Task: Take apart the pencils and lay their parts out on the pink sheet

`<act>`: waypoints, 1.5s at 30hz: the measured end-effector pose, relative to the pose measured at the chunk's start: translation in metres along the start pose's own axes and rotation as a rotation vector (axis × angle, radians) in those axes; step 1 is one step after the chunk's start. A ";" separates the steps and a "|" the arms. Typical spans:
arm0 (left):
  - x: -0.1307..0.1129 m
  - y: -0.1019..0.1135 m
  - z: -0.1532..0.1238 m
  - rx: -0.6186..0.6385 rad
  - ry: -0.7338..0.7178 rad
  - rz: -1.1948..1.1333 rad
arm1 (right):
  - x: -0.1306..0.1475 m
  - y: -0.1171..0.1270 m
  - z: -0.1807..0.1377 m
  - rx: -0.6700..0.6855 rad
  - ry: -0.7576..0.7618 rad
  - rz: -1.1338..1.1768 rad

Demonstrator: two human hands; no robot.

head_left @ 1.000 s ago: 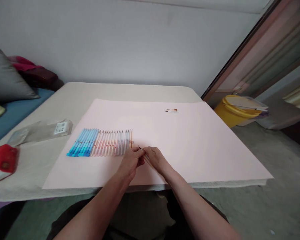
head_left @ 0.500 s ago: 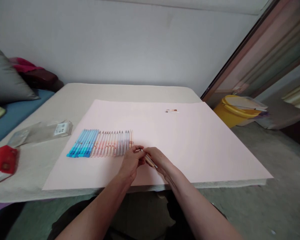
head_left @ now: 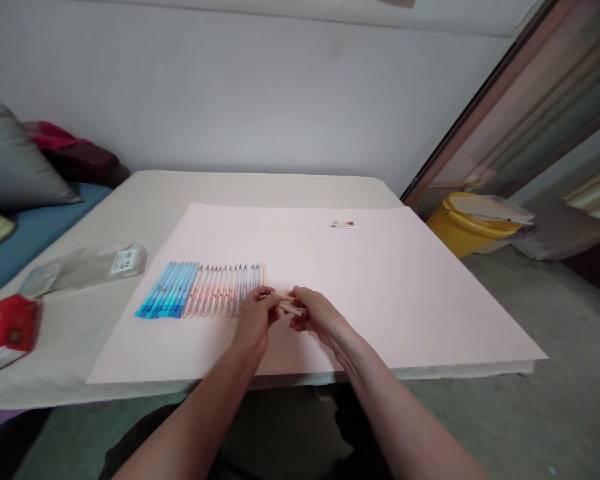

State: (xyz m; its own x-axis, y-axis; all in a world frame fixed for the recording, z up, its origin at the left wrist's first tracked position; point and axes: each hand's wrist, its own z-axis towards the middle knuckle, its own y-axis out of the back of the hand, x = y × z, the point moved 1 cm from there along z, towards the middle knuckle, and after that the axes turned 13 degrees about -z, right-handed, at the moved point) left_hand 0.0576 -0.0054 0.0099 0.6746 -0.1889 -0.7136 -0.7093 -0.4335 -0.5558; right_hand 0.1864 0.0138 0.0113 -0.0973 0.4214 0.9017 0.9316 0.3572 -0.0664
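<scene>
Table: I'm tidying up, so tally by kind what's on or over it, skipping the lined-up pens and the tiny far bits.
Held pen: 1
Pink sheet: 1
Clear plastic packet: 1
Red pack: 1
Total: 4

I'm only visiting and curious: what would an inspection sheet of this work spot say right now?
Surface: table under beige cloth, with a large pink sheet laid on it.
Things in hand: one peach pen, held just above the sheet; a row of pens beside it, blue at the left, pinkish at the right, lying side by side.
Clutter: clear packet and red pack on the cloth at the left; a small item far out on the sheet, too small to tell.
Hands: left hand and right hand both pinch the peach pen.
Cables: nothing seen.
Surroundings: yellow bucket on the floor at the right; grey cushion at the left; pale wall behind.
</scene>
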 end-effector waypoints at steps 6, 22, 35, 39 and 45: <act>0.001 0.000 0.003 -0.054 -0.095 0.008 | 0.005 0.000 -0.002 -0.094 0.062 0.118; 0.005 -0.007 0.003 0.000 0.026 -0.095 | 0.005 0.012 0.010 -0.349 0.200 -0.068; -0.013 -0.010 0.012 -0.050 0.047 -0.211 | 0.026 0.067 0.028 -0.370 0.188 0.049; -0.014 -0.011 0.022 -0.032 -0.028 -0.264 | 0.027 0.096 0.034 -0.355 0.172 0.103; -0.017 -0.023 0.021 0.040 -0.003 -0.221 | 0.019 0.089 0.025 -0.182 0.125 0.248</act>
State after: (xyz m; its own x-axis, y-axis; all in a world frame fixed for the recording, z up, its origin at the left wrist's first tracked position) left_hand 0.0580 0.0264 0.0258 0.8141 -0.0908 -0.5736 -0.5519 -0.4285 -0.7154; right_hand 0.2588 0.0744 0.0115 0.1737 0.3675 0.9137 0.9699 0.0970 -0.2234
